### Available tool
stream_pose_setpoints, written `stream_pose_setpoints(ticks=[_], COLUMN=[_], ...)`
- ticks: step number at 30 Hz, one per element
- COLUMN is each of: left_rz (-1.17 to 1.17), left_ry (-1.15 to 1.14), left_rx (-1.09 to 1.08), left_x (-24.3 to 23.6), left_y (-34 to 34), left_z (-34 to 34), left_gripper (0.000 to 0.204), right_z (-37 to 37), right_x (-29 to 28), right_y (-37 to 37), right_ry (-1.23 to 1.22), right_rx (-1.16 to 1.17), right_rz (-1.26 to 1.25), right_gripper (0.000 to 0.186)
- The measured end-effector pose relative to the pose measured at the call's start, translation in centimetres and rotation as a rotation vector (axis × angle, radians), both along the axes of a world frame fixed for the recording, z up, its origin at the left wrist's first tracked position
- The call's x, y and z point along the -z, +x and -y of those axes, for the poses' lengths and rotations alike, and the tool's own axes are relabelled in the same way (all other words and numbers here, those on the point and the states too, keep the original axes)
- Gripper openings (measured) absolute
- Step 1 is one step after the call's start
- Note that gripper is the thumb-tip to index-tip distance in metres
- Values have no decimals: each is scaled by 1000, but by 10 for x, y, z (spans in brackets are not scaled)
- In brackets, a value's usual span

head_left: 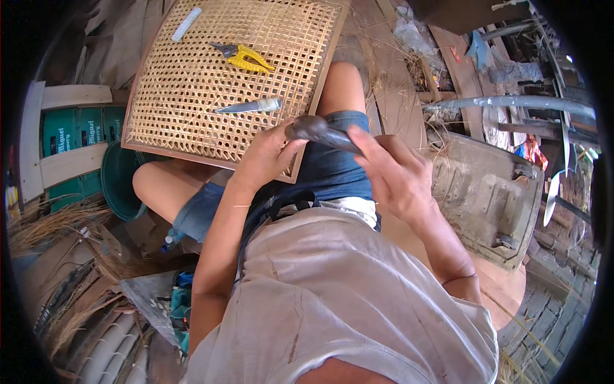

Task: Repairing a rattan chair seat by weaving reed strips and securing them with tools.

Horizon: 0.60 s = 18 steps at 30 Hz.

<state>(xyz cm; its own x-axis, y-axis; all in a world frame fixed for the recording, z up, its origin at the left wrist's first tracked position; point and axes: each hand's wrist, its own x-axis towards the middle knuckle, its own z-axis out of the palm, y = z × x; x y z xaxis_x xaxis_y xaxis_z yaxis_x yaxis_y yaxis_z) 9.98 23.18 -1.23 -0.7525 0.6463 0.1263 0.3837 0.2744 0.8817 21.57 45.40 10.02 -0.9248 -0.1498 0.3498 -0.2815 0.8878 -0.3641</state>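
Observation:
A framed panel of woven cane (192, 96) rests tilted across my lap. My right hand (400, 173) is wrapped around the handle of a dark hammer (329, 136), its rounded head over the panel's near right corner. Close to that head, my left hand (268, 157) has its fingers and thumb drawn together at the wooden edge. What they pinch is hidden behind the hammer head. On the weave lie a pointed blade with a wrapped handle (249, 106), yellow-handled snips (246, 57) and a white stick-shaped piece (186, 24).
Left of me stand a green bucket (121, 182) and a green crate with pale wooden slats (70, 96). A dirty grey hard case (483, 192) lies on the right, below a grey pipe (511, 102). Loose cane strands (48, 224) are scattered at the left.

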Motion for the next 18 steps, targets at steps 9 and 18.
stream_pose_setpoints(ticks=[9,18], left_rz=[-17,-33], left_ry=[-31,19], left_rx=[51,63], left_x=[14,20], left_y=[2,0], left_z=[2,4], left_gripper=[27,50], right_z=[-2,-14], right_x=[-5,8], right_y=[-5,1], right_ry=[206,160], right_rx=[-33,-3], right_rz=[71,155], right_gripper=[50,56])
